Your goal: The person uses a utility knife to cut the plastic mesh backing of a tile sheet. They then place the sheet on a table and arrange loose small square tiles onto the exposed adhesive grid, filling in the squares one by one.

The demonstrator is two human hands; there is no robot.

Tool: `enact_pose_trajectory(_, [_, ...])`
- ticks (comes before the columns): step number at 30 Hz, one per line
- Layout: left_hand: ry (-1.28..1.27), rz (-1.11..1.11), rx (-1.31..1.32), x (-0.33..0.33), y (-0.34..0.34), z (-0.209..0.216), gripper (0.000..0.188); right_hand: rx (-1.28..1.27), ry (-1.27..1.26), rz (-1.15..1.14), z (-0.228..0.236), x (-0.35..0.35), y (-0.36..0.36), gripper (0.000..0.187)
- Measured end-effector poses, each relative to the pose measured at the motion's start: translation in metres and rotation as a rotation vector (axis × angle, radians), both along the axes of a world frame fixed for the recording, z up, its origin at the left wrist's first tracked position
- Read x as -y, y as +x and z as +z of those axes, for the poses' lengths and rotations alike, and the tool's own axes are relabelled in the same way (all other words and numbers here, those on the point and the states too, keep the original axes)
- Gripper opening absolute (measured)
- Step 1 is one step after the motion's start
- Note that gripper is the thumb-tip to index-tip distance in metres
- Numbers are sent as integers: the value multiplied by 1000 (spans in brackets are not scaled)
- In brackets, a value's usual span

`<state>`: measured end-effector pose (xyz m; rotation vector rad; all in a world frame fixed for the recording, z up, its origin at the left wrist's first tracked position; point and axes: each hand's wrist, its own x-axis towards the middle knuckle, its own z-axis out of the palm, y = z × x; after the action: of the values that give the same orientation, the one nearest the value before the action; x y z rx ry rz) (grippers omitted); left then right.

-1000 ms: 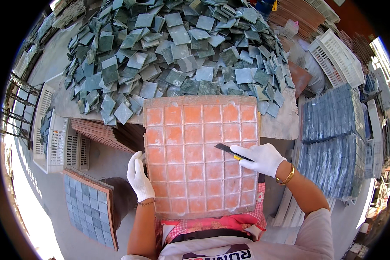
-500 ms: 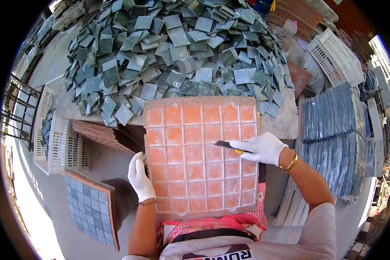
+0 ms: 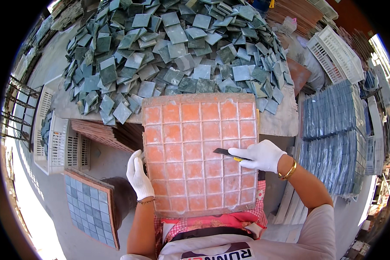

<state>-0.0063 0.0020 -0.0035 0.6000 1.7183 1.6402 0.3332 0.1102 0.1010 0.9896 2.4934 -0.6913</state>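
A square orange tray (image 3: 202,166), crossed by raised pale ridges that form a grid, leans between my lap and the table's front edge. My left hand (image 3: 139,177), in a white glove, closes on the tray's left edge. In my gloved right hand (image 3: 262,156) is a utility knife (image 3: 223,151) with a dark blade and a bit of yellow on its body. The blade points left, over the tray's right half. Whether its tip touches the surface I cannot tell. White dust lies over the tray's cells, which hold no tiles.
Loose grey-green stone tiles (image 3: 175,41) heap on the table (image 3: 284,123) beyond the tray. At left are a white plastic crate (image 3: 58,154), stacked orange trays (image 3: 106,133) and a tray filled with tiles (image 3: 89,203). Tile stacks (image 3: 331,134) and another white crate (image 3: 337,56) stand at right.
My right hand and the knife have shifted slightly down toward me. The left hand stays at the tray's left edge, and the tray's far edge has tipped slightly upward in view.
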Motion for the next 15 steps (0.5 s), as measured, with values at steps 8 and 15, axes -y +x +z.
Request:
enact_pose_trajectory(8, [4, -15, -1, 1, 2, 4, 31, 0, 66, -72, 5, 1, -2, 49])
enact_pose_trajectory(15, [32, 12, 46, 0, 2, 3, 30, 126, -32, 157, 13, -1, -7, 50])
